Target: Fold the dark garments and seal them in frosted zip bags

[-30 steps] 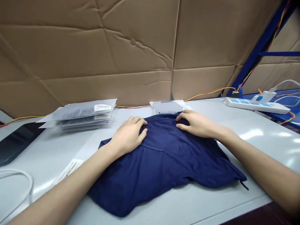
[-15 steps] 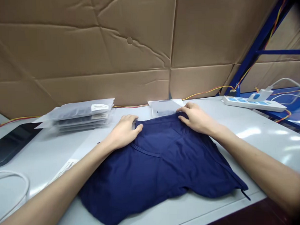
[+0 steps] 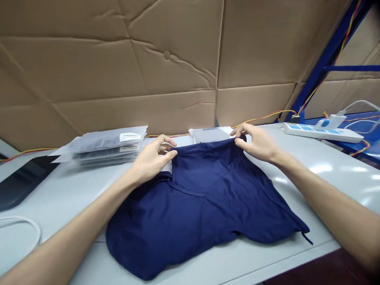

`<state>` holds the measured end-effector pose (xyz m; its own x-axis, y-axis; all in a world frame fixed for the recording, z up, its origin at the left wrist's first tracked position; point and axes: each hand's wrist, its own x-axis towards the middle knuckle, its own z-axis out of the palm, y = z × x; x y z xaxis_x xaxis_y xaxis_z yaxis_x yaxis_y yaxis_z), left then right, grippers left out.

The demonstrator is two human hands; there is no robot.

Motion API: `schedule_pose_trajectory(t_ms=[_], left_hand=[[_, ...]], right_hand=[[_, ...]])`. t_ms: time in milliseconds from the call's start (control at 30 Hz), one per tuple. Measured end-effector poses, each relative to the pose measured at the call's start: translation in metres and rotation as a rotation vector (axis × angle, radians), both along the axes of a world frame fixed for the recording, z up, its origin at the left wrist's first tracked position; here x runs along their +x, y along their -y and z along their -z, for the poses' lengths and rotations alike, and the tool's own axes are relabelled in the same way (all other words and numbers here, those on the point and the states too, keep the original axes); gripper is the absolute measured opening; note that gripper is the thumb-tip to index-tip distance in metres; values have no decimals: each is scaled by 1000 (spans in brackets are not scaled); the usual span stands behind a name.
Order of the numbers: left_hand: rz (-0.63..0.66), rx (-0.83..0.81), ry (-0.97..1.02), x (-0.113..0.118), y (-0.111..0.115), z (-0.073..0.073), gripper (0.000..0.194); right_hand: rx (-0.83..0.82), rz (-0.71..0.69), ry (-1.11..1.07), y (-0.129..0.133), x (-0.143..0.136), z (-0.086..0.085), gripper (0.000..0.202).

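A navy blue garment [image 3: 192, 217] lies spread on the white table, its far edge lifted a little off the surface. My left hand [image 3: 151, 160] pinches the far left corner of that edge between thumb and fingers. At the far right corner, my right hand [image 3: 255, 143] pinches the fabric the same way. The cloth is drawn straight between the two hands, while its lower part stays wrinkled on the table. A thin cord hangs from the garment's near right corner. Its exact kind I cannot tell.
Several frosted plastic packets [image 3: 107, 145] with white labels are stacked at the back left. Another frosted packet [image 3: 208, 134] lies behind the garment. A black flat tray-like object [image 3: 21, 181] and a white cable [image 3: 35, 231] are left; a power strip [image 3: 322, 131] is right. Cardboard [image 3: 144, 69] stands behind.
Both hands have raised the garment's far edge slightly, and my right hand has moved a little right and away from me. The fabric between them is pulled straighter. The label strip by my left forearm is now hidden.
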<state>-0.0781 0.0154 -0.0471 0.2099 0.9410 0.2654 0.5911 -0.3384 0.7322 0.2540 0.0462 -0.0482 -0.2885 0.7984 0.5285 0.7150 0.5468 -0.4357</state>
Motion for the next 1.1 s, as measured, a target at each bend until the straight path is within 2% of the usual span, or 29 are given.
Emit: schedule_pose_trajectory(t_ms=[100, 167, 233, 400, 533, 667, 767, 900, 1100], left_hand=[[115, -121, -79, 1, 11, -13, 42], [179, -152, -178, 4, 17, -18, 44], [205, -136, -259, 7, 20, -19, 41], [213, -13, -387, 11, 23, -17, 31], [178, 148, -521, 9, 19, -10, 33], [127, 240, -644, 6, 16, -4, 33], [123, 266, -689, 6, 15, -3, 31], [138, 266, -713, 7, 17, -5, 32], [145, 233, -658, 8, 17, -3, 30]], right_hand=[[-229, -118, -24, 6, 5, -10, 4], [-351, -146, 54, 10, 6, -13, 14], [-404, -126, 165, 12, 4, -14, 24], [-367, -37, 318, 12, 0, -11, 27], [-244, 52, 418, 8, -1, -7, 28], [-171, 129, 475, 4, 0, -4, 32], [-152, 140, 480, 2, 1, -2, 30], [-141, 88, 474, -1, 4, 2, 30], [-142, 87, 457, 1, 3, 2, 27]])
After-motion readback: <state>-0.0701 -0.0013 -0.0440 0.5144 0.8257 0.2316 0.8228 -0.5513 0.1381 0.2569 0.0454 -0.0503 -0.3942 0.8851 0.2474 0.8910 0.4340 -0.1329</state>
